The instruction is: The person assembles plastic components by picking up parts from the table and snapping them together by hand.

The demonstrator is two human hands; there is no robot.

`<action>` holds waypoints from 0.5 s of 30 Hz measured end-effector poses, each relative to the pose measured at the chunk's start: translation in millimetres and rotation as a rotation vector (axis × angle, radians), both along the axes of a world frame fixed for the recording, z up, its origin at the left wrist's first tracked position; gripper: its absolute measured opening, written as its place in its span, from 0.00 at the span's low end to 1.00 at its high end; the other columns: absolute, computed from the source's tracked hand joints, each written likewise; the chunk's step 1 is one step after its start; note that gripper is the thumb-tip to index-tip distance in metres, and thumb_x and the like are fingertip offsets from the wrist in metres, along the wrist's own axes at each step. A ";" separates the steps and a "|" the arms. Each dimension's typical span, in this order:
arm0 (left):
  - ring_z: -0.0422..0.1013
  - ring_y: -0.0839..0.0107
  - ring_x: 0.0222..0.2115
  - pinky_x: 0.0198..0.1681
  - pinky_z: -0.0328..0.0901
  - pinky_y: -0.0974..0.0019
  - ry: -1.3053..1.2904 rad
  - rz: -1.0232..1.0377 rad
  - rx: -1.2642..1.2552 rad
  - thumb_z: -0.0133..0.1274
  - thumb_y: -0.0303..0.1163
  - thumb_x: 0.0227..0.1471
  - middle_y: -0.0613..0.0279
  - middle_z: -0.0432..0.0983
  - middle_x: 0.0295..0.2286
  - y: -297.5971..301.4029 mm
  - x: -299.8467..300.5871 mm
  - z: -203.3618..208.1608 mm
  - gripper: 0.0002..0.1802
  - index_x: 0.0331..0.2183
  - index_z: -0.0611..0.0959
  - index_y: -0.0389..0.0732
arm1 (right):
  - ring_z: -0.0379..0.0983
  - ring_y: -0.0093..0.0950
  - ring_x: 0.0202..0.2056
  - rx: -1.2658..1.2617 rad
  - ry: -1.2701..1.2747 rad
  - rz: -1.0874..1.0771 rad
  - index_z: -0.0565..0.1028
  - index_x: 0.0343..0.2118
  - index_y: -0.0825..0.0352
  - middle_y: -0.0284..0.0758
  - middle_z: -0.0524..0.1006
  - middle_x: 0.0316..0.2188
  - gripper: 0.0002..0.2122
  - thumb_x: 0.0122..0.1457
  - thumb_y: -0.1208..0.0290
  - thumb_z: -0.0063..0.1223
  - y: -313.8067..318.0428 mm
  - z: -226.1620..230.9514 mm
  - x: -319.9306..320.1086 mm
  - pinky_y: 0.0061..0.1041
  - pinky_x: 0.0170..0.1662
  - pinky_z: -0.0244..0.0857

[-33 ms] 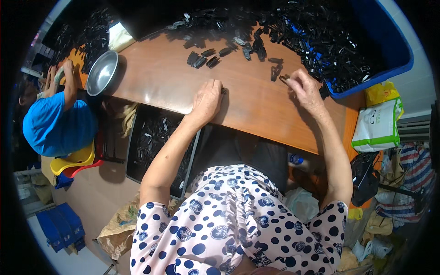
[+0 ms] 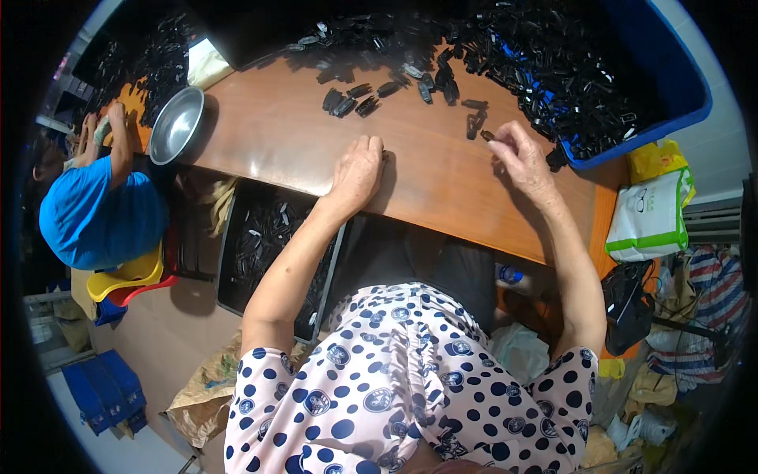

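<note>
Only slightly shifted since the earlier frame, the right hand (image 2: 530,162) has angled the dark clip (image 2: 487,135) at its fingertips a little differently; I see no clear change in the left hand (image 2: 358,170). From my end, the right grip looks pinched on that clip, thumb against fingers, just left of the blue bin (image 2: 695,120) and over the table (image 2: 268,134). I read the left grip as curled closed on a small dark piece (image 2: 385,156), farther left of the blue bin; the fingers hide most of it, so I cannot tell its shape.

My view also gives me loose clips (image 2: 341,104) on the table left of the blue bin, and a heap (image 2: 584,87) of dark pieces inside it. Well left of the blue bin I have a metal bowl (image 2: 175,126), with a co-worker in a blue shirt (image 2: 103,209) beyond. On the near side of the blue bin I see a green-and-white bag (image 2: 647,225).
</note>
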State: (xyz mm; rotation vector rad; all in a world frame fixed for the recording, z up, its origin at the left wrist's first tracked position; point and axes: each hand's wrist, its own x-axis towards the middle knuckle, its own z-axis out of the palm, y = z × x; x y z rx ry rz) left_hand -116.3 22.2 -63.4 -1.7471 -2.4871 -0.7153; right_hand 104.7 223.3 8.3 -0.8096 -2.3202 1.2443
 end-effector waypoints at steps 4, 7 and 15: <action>0.70 0.49 0.37 0.38 0.66 0.53 -0.136 0.015 -0.159 0.52 0.24 0.47 0.49 0.71 0.32 -0.9 20.8 28.2 0.11 0.36 0.72 0.38 | 0.68 0.13 0.27 -0.537 0.203 0.008 0.69 0.39 0.63 0.26 0.71 0.30 0.08 0.57 0.75 0.53 -43.5 -8.7 -0.3 0.11 0.23 0.59; 0.71 0.52 0.35 0.37 0.66 0.59 -0.461 -0.248 0.089 0.55 0.23 0.45 0.52 0.72 0.32 -10.4 40.7 46.2 0.12 0.35 0.74 0.38 | 0.68 0.14 0.24 -0.763 0.307 0.092 0.69 0.40 0.67 0.29 0.71 0.29 0.08 0.58 0.77 0.52 -70.4 -11.3 -6.3 0.09 0.23 0.61; 0.66 0.84 0.27 0.27 0.63 0.77 -1.010 -0.199 0.228 0.59 0.28 0.49 0.69 0.72 0.29 -19.1 73.0 58.3 0.11 0.35 0.76 0.37 | 0.68 0.12 0.27 -0.971 0.341 0.200 0.69 0.40 0.65 0.27 0.72 0.30 0.09 0.58 0.73 0.54 -96.2 -11.4 -0.8 0.08 0.24 0.58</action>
